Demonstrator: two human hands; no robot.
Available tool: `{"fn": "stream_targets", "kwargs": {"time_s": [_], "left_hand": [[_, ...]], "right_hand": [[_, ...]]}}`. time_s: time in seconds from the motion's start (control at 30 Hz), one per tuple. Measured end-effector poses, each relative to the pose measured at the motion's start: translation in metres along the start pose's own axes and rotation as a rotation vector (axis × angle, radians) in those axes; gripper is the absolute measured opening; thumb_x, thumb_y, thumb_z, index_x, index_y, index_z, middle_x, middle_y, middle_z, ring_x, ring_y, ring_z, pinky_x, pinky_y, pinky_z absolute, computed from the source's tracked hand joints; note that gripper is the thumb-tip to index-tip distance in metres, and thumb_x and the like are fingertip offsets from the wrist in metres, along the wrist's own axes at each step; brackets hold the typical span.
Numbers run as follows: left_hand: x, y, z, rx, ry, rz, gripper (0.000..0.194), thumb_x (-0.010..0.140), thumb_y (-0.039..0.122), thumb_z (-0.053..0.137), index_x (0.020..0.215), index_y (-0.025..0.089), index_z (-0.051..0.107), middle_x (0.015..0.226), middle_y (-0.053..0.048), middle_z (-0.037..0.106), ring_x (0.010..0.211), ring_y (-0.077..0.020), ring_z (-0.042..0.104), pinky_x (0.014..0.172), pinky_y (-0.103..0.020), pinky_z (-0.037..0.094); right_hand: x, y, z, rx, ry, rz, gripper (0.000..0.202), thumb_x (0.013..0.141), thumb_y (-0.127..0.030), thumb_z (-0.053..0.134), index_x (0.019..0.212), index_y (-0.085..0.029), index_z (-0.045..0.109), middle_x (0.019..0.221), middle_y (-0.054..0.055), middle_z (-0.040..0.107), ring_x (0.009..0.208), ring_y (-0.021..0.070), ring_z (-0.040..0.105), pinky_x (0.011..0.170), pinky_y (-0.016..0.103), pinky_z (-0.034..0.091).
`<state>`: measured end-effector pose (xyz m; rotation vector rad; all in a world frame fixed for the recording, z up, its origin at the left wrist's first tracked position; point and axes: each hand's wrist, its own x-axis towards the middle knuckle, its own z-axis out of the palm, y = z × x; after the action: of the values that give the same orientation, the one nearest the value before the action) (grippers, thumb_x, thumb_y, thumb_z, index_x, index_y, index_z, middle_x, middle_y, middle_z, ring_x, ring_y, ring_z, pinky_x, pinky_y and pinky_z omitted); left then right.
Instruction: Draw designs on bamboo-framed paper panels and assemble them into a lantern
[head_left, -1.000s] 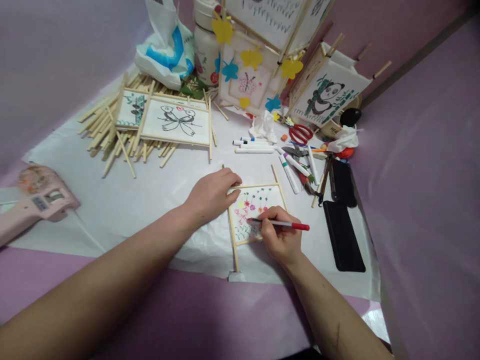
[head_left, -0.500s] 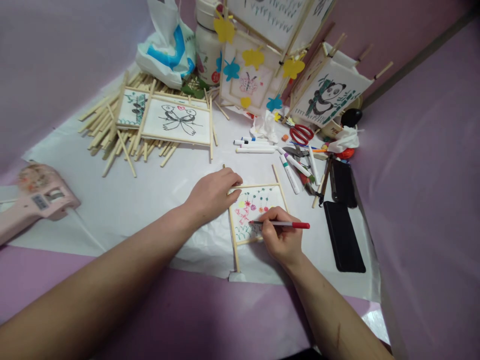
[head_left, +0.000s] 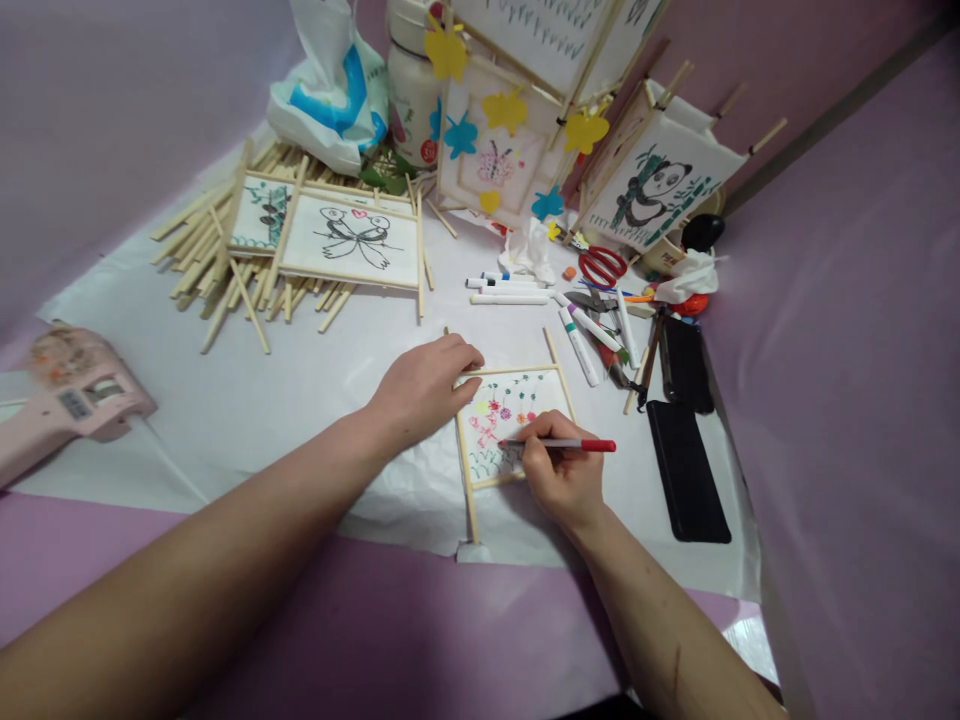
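A small wooden-framed drawing (head_left: 495, 405) with colored flowers and a pink figure lies on the white sheet near the front edge. My right hand (head_left: 564, 470) is closed round a red-capped pen (head_left: 598, 446), its tip touching the paper beside the pink figure. At the frame's upper left corner rests my left hand (head_left: 430, 388), with thumb and fingers apart over the stick and the paper's edge. The palm side of this hand is hidden.
A pink glue gun (head_left: 86, 385) lies at far left, bamboo sticks (head_left: 202, 260) behind it. Markers (head_left: 510, 299), red-handled scissors (head_left: 602, 267) and a black phone (head_left: 688, 472) lie to the right. Panda lantern (head_left: 660, 190) and tissue pack (head_left: 330, 110) stand behind.
The pen in my right hand has tilted very slightly, its red end a little higher. The left hand stays at the frame's corner, and the whole view has shifted slightly.
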<state>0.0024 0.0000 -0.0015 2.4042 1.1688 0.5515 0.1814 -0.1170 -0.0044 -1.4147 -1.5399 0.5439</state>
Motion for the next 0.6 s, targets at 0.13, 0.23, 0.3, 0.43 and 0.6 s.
{"fn": "stream_targets", "kwargs": {"time_s": [0.13, 0.23, 0.3, 0.43, 0.6], "left_hand": [[-0.0002, 0.0006, -0.0008, -0.001, -0.004, -0.003, 0.015, 0.089, 0.024, 0.057, 0.101, 0.02, 0.064, 0.102, -0.004, 0.067, 0.085, -0.0182, 0.062, 0.075, -0.031, 0.046], [-0.0002, 0.0006, -0.0009, -0.002, -0.004, -0.007, 0.014, 0.089, 0.024, 0.058, 0.101, 0.019, 0.064, 0.102, -0.004, 0.067, 0.085, -0.0184, 0.062, 0.074, -0.031, 0.045], [-0.0002, 0.0005, -0.0008, -0.001, -0.005, -0.009, 0.015, 0.089, 0.024, 0.058, 0.101, 0.019, 0.065, 0.102, -0.004, 0.067, 0.087, -0.0192, 0.063, 0.075, -0.032, 0.046], [-0.0004, 0.0, -0.0002, 0.0, 0.002, -0.007, 0.015, 0.089, 0.024, 0.057, 0.101, 0.02, 0.065, 0.103, -0.004, 0.068, 0.087, -0.0192, 0.063, 0.076, -0.032, 0.046], [-0.0004, -0.0008, 0.0007, 0.001, 0.012, -0.001, 0.014, 0.089, 0.024, 0.057, 0.101, 0.021, 0.064, 0.101, -0.004, 0.067, 0.088, -0.0191, 0.063, 0.076, -0.032, 0.046]], "right_hand": [[-0.0005, -0.0002, -0.0001, -0.003, -0.008, 0.008, 0.013, 0.081, -0.018, 0.053, 0.071, -0.02, 0.061, 0.06, -0.002, 0.059, 0.05, 0.0105, 0.049, 0.048, 0.024, 0.037], [0.0002, -0.0019, 0.0, -0.012, 0.002, 0.015, 0.014, 0.08, -0.017, 0.053, 0.069, -0.02, 0.059, 0.058, -0.003, 0.057, 0.049, 0.0103, 0.047, 0.048, 0.024, 0.036], [0.001, -0.0028, 0.0001, -0.012, 0.011, 0.016, 0.014, 0.08, -0.016, 0.052, 0.067, -0.021, 0.058, 0.057, -0.004, 0.055, 0.048, 0.01, 0.046, 0.047, 0.024, 0.035], [0.0021, -0.003, 0.0003, -0.01, 0.007, 0.016, 0.013, 0.08, -0.017, 0.053, 0.069, -0.021, 0.058, 0.057, -0.004, 0.056, 0.047, 0.0102, 0.047, 0.046, 0.024, 0.036], [-0.0011, -0.0001, -0.0015, -0.029, 0.055, -0.042, 0.013, 0.083, -0.019, 0.053, 0.072, -0.022, 0.059, 0.06, -0.003, 0.058, 0.05, 0.0123, 0.051, 0.049, 0.027, 0.041]]}}
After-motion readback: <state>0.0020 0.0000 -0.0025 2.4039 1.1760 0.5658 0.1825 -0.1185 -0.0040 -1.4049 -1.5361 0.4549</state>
